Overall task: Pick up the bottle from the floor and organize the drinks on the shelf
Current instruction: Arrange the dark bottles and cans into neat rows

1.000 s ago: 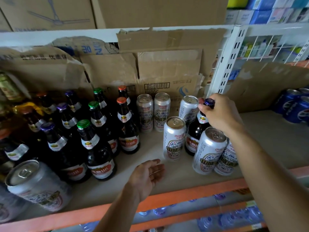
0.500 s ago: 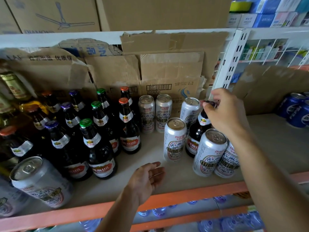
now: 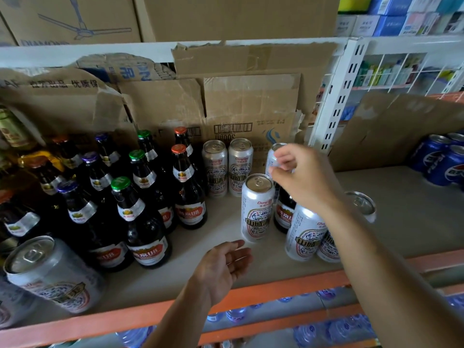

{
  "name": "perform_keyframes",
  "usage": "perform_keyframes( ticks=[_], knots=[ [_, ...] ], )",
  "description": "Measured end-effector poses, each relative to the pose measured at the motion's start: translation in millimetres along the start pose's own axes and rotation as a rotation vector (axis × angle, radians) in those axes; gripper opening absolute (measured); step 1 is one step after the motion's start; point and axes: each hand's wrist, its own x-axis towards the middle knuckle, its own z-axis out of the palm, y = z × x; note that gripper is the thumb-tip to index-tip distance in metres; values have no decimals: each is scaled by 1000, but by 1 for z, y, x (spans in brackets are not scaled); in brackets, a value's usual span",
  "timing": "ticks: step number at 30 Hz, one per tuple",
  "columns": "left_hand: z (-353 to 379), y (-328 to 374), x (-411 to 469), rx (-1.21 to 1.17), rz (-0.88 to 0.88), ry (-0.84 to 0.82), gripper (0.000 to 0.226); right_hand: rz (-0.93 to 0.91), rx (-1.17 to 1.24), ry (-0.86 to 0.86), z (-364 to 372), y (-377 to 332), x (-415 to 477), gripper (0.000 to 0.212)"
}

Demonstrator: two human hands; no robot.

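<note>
Shelf (image 3: 401,222): pale board with an orange front edge (image 3: 276,288), backed by torn cardboard (image 3: 251,104), with a white slotted post (image 3: 344,96) at the rear.
- Left end: dark bottles (image 3: 140,222), upright in rows.
- Middle: silver cans (image 3: 256,209), upright.
- Right rear corner: blue cans (image 3: 442,162).
- Bottle (image 3: 285,212): upright among the silver cans, its neck hidden.
- Right hand (image 3: 306,179): over that bottle, fingers loosely bent, nothing seen in them.
- Left hand (image 3: 221,270): above the front edge, fingers relaxed, holding nothing.
- Tier above: large boxes (image 3: 226,16).
- Tier below: water bottles (image 3: 339,327).
</note>
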Motion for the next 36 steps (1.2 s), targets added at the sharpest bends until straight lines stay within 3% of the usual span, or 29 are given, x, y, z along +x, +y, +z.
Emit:
perform_keyframes(
  ticks=[3, 6, 9, 13, 21, 29, 36],
  knots=[
    [1, 1, -1, -7, -4, -5, 22, 85, 2, -182, 15, 4, 2, 48],
    [-3, 5, 0, -24, 3, 3, 20, 108, -151, -364, 27, 8, 5, 72],
    [-8, 6, 0, -40, 9, 19, 21, 76, -275, -432, 38, 5, 9, 76],
    [-14, 7, -2, -63, 13, 37, 20, 92, -299, -354, 45, -1, 21, 50],
    [-29, 15, -8, -116, 42, 77, 20, 132, -283, -290, 70, -4, 50, 62],
    [-40, 29, -8, -130, 59, 104, 21, 99, -288, -246, 80, -9, 59, 55],
    [-24, 29, -1, 31, 47, -57, 21, 43, -306, -84, 20, -9, 17, 49]
  ],
)
